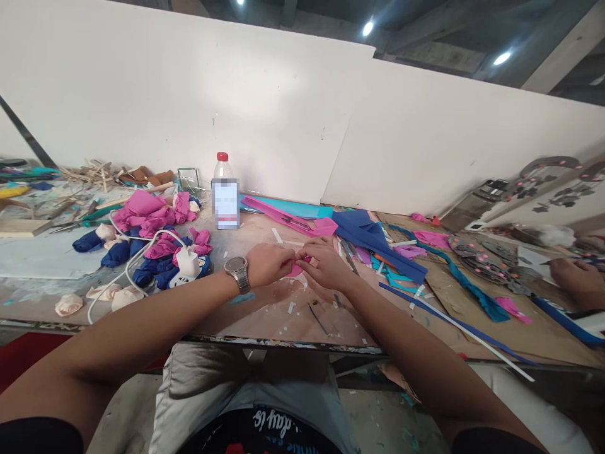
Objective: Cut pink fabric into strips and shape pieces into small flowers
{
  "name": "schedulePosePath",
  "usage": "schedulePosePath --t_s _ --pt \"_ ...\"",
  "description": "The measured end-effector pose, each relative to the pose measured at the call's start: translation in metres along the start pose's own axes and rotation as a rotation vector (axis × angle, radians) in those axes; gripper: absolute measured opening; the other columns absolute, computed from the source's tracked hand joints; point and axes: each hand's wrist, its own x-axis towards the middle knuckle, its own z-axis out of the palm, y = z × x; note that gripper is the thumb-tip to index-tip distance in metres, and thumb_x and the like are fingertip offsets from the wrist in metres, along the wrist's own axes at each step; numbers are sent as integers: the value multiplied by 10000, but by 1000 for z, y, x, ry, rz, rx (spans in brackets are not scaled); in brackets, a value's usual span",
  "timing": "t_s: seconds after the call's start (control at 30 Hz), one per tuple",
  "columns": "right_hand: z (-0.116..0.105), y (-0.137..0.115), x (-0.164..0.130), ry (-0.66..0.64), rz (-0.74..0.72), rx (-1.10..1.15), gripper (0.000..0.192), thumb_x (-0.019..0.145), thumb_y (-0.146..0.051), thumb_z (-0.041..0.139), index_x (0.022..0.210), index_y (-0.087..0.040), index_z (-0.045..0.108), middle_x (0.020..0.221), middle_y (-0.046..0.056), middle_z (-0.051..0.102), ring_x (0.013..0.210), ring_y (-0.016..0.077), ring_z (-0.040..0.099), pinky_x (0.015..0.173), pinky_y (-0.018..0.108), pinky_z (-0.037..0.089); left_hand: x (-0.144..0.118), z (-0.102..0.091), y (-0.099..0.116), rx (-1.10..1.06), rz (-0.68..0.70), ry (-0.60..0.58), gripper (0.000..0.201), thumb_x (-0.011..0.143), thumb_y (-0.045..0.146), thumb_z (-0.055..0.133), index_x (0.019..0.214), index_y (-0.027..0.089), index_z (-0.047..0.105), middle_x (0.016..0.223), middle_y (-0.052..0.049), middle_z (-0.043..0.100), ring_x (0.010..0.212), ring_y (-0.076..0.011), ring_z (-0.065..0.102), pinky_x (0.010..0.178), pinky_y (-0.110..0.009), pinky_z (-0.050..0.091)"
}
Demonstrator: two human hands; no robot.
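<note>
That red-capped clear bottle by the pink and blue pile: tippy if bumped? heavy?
The bottle stands upright, tall and narrow, so a push near the cap would probably tip it. It looks like thin plastic, likely light; how full it is cannot be told. On its side it would probably roll.

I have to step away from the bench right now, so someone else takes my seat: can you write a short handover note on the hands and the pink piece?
Left hand, with a wristwatch, pinches the pink piece from the left.
Right hand pinches the same piece from the right; both hover just above the table.
Done: a heap of pink and blue rolled pieces lies to the left, by a white charger and a bottle.
Left: the pink piece is still between the fingers, not set down. Pink and blue sheets lie behind the hands.
A co-worker's hand works at far right.
</note>
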Motion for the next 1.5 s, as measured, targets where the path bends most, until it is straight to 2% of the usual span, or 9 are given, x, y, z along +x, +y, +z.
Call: schedulePosePath --t_s 0.17,0.4,0.6,0.87,1.23,1.5 --pt "0 0 0 -20 -2 4 225 979 -374 549 850 -204 617 858 48 701 952 240 595 893 413 304 0 0 1 7 -4 14 201 931 319 509 884 234 685 799 -25 722 739 -187 656 585 -289 307" --pt "-1 0 -1 38 3 -27 232 984 -392 548 880 -216 659 882 48 728 973 248 596 883 410 300 -1 -2 1 -22 -38 55 262 968 369 452 940 236 676 824 -32 733 742 -196 664 605 -298 329" --pt "-2 -1 -1 53 3 -57 215 975 -375 575 878 -219 687 868 39 739 999 248 600 903 417 283 0 0 0 -70 -68 63 253 955 359 469 881 230 674 786 -29 726 733 -196 661 624 -297 341" --pt "-2 -2 0 34 -3 2 185 960 -350 578 851 -215 641 855 39 717 955 236 596 854 386 321 0 0 -1 10 -20 64 226 950 375 505 924 247 690 812 -15 731 731 -182 663 578 -295 306" --pt "-2 -1 -1 -9 15 60 211 975 -356 512 854 -208 601 853 53 680 929 240 569 875 407 327 -1 -1 0 48 71 79 242 996 339 453 936 237 664 895 -4 747 782 -168 674 594 -293 337" --pt "-3 -4 1 -19 45 50 186 961 -308 489 833 -204 574 849 51 669 922 236 559 870 398 320 -2 -1 0 27 92 100 317 1043 389 362 1046 242 643 973 -9 749 840 -175 687 632 -294 374"
